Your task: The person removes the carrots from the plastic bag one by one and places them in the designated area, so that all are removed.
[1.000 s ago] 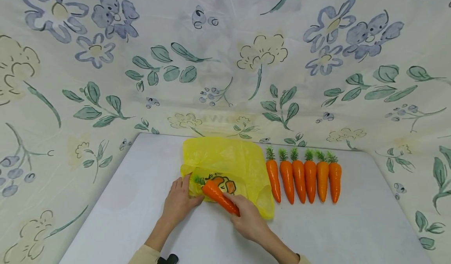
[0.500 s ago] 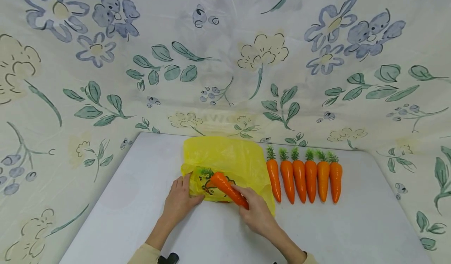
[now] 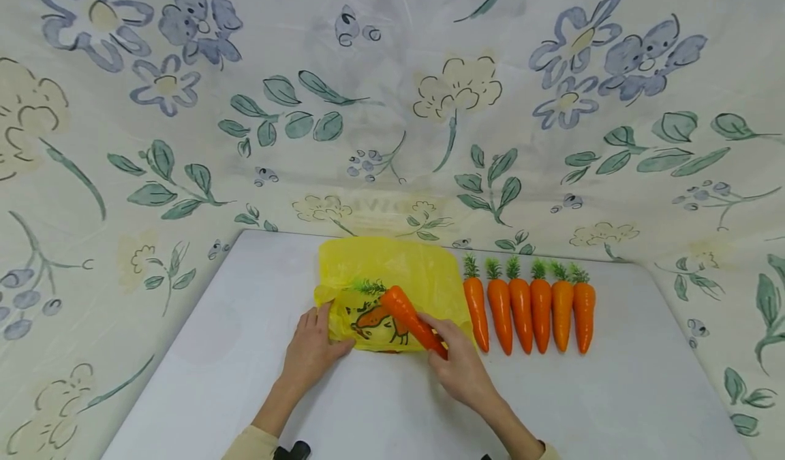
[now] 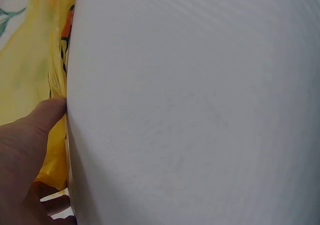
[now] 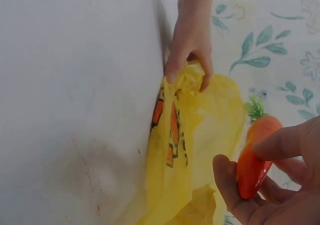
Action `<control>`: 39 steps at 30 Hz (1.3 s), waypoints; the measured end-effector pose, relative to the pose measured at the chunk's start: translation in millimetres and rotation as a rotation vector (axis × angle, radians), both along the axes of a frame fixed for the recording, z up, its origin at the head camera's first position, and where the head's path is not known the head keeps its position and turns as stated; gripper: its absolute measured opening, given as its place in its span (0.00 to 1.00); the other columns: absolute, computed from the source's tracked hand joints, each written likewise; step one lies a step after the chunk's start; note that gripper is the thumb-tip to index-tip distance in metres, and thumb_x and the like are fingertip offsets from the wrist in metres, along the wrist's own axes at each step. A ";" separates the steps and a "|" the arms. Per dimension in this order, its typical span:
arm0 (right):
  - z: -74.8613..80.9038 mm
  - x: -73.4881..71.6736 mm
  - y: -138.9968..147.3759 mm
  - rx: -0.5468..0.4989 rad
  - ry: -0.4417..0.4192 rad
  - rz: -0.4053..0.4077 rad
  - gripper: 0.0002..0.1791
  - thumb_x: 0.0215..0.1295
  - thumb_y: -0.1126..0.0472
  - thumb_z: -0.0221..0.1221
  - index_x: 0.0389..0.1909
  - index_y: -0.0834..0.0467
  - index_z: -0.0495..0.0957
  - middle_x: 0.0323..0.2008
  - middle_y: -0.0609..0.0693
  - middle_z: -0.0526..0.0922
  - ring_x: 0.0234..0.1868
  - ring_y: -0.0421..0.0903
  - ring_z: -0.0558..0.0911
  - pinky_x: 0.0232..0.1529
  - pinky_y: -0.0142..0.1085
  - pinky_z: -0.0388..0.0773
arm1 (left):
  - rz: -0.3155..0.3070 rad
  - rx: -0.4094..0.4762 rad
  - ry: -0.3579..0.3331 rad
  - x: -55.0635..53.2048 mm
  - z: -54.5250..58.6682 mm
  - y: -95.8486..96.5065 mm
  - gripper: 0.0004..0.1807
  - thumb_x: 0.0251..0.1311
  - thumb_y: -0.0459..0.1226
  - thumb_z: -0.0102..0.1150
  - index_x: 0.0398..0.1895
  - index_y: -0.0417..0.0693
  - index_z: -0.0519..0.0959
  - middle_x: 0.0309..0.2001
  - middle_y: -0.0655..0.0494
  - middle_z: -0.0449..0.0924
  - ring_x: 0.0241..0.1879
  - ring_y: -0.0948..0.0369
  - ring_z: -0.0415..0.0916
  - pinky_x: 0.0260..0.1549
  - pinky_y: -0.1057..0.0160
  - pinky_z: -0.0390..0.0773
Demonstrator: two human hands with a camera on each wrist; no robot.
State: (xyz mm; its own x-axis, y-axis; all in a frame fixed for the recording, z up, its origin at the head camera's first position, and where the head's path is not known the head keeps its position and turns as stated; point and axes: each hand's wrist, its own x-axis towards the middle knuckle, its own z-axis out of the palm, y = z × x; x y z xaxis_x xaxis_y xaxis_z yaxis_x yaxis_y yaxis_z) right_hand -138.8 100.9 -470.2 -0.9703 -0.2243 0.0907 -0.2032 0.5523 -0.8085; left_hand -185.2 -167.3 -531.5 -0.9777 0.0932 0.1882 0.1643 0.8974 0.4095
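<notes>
A thin yellow plastic bag (image 3: 392,259) with a printed carrot picture lies flat at the table's back, its near edge folded up. My left hand (image 3: 311,346) pinches the bag's left corner; in the right wrist view the thumb and fingers of that left hand (image 5: 192,40) close around the bunched plastic. My right hand (image 3: 460,368) holds an orange carrot (image 3: 409,315) by its lower, tapered end, tilted over the bag with the green top pointing away and left. In the right wrist view, thumb and fingers grip the glossy carrot (image 5: 260,135).
Several more carrots (image 3: 540,317) lie side by side right of the bag, tops toward the back. The table (image 3: 362,412) is white. A flower-printed cloth (image 3: 392,119) rises behind it and at both sides. A black object (image 3: 299,450) shows by the left cuff.
My right hand has moved right and slightly away with the carrot, its green top rising from the bag's printed part. The left hand has stayed at the bag's corner.
</notes>
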 end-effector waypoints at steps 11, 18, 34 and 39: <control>2.5 -8.8 14.5 -0.087 0.059 -0.112 0.33 0.57 0.72 0.56 0.62 0.44 0.67 0.52 0.44 0.74 0.44 0.43 0.75 0.41 0.32 0.76 | -0.004 0.010 -0.022 0.1 -2.3 -2.3 0.47 0.45 0.53 0.66 0.64 0.39 0.57 0.50 0.41 0.66 0.56 0.46 0.61 0.52 0.49 0.67; 1.5 -13.9 28.5 -0.138 0.004 -0.171 0.32 0.56 0.72 0.55 0.61 0.45 0.68 0.54 0.45 0.73 0.45 0.46 0.75 0.43 0.36 0.76 | -0.006 0.026 -0.017 1.6 -2.5 -3.4 0.48 0.45 0.53 0.66 0.65 0.39 0.57 0.53 0.39 0.65 0.57 0.46 0.59 0.53 0.48 0.66; 7.3 -24.1 77.3 -0.135 -0.101 -0.339 0.31 0.59 0.68 0.54 0.64 0.45 0.65 0.56 0.51 0.72 0.47 0.50 0.74 0.42 0.37 0.76 | -0.003 0.026 -0.031 2.7 0.9 -3.7 0.48 0.46 0.54 0.65 0.65 0.40 0.56 0.56 0.39 0.64 0.59 0.46 0.59 0.53 0.48 0.67; 8.6 -26.3 95.4 -0.125 -0.130 -0.383 0.31 0.60 0.67 0.53 0.65 0.47 0.63 0.57 0.54 0.71 0.50 0.52 0.73 0.43 0.39 0.77 | -0.004 0.022 -0.025 3.0 1.1 -3.8 0.48 0.46 0.53 0.66 0.65 0.39 0.57 0.56 0.39 0.64 0.58 0.46 0.59 0.53 0.48 0.67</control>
